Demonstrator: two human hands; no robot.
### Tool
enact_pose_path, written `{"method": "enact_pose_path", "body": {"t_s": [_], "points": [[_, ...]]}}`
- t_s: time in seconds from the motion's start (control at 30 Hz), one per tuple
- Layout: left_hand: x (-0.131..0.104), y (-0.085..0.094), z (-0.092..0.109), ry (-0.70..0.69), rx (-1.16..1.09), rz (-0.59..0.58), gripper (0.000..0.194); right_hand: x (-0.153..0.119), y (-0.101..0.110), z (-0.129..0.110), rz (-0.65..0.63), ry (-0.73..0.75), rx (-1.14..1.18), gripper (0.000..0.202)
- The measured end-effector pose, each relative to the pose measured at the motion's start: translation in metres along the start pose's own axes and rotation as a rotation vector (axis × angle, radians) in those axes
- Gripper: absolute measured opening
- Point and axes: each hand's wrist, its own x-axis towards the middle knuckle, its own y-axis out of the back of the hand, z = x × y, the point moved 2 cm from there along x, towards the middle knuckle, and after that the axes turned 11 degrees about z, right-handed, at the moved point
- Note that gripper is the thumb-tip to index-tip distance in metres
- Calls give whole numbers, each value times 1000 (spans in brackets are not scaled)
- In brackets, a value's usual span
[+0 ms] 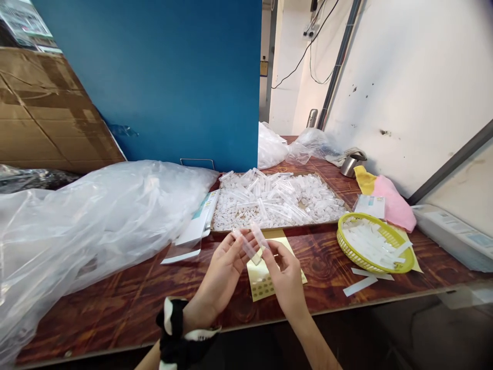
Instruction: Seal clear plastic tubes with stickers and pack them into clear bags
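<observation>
Tubes (259, 235), clear and slim, are in both hands above the bench (319, 288), near the middle of its front edge. One is pinched between thumb and fingers of the left hand (221, 275), slanting down toward the right hand (287, 272), which grips a second by its lower end, the far end pointing up and away. Whether the first tube's lower end touches the right fingers I cannot tell. A black-and-white band (173, 329) circles the left wrist.

Beneath the hands, a gold sheet (264, 290) lies on the bench, rows of small marks on its near part. Just beyond it is a shallow tray (308, 225), heaped with more tubes and small clear pieces (231, 216).

Toward the bench's right end stands a yellow basket (348, 253) of white strips (367, 240); two more strips lie in front of it, near the front edge. Behind the basket are a pink cloth (393, 203) and a metal cup (352, 165), with a plastic bin (450, 239) to the right.

Over the bench's left end spreads a large plastic bag (127, 210). A blue panel (162, 77) rises behind the bag and tray, a carton (50, 113) at its left.
</observation>
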Motion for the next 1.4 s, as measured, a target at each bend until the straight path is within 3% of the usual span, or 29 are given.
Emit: {"method": "enact_pose_path", "body": {"t_s": [0.17,0.33,0.4,0.53,0.67,0.73,0.8,0.83,0.9,0.93,1.03,1.1,1.2,1.3,1.4], "points": [[-22,-2,-11,51,-285,74,23,-22,-10,-4,18,364,-194,20],[-32,-1,-12,57,-293,165,16,-45,-13,-4,64,647,-262,35],[-34,1,-13,102,-300,169,13,-52,-12,-3,61,597,-254,34],[-46,2,-17,86,-316,114,22,-65,-15,1,113,321,-60,43],[-62,3,-24,-22,-28,166,35,-73,-27,2,194,258,18,19],[-62,11,-22,-65,200,82,43,-71,-29,3,246,199,61,11],[-53,29,-11,-211,523,-47,48,-64,-24,6,334,88,91,16],[-46,41,-2,-357,715,-77,49,-59,-20,8,385,25,103,20],[-29,73,23,-782,1078,82,54,-48,-9,14,465,-98,153,26],[-20,90,35,-918,1213,180,53,-42,-4,17,483,-152,198,28],[6,128,62,-1063,1349,253,43,-32,6,24,472,-240,320,30],[15,136,71,-1030,1298,174,24,-30,7,26,459,-241,324,30],[10,123,79,-905,1033,65,6,-34,3,23,436,-227,271,29],[-7,96,81,-695,708,-9,11,-39,-7,10,382,-166,187,28],[-21,72,75,-446,558,-87,29,-43,-18,-6,308,7,88,22]]}}
